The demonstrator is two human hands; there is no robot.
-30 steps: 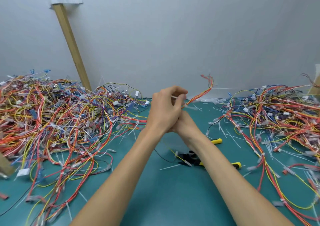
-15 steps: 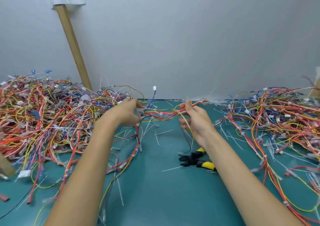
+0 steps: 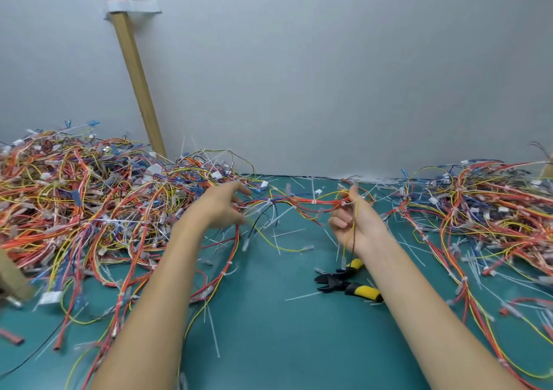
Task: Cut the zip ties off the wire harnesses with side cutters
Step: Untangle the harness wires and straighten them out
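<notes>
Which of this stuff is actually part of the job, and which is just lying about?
Part of the job:
- wire harness, stretched between left hand and right hand
- side cutters, lying on the table
- left pile and right pile of wires

Just lying about:
- cut tie scraps
- wooden strip against the wall

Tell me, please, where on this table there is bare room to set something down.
The widest bare patch lies at the near edge of the table, between the forearms and nearer than the side cutters; only stray cut ties lie there. Crowded: the left pile, the right pile, and the harness between left hand and right hand.
</notes>
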